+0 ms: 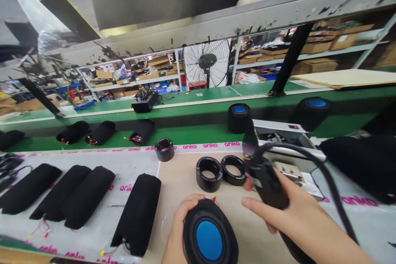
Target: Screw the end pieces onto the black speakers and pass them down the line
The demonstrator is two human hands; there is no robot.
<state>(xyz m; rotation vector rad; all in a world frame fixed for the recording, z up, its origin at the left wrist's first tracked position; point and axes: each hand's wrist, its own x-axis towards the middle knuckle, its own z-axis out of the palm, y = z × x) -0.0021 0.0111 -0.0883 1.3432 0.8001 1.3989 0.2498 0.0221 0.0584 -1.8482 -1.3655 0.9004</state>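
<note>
Fingers, left hand: curled round black, blue-faced fabric cylinder, apparently to steady it; right hand: wrapped about black cylindrical corded tool.

A black, cylindrical speaker carries a bright blue round disc on its end; the black handheld tool has a black, thick cable. Glossy black plastic rings sit against a flat beige board. Matte black cloth-covered tubes show red and yellow connectors. Pink "anko" lettering repeats across the thin white sheet; the long worktop is green.
</note>
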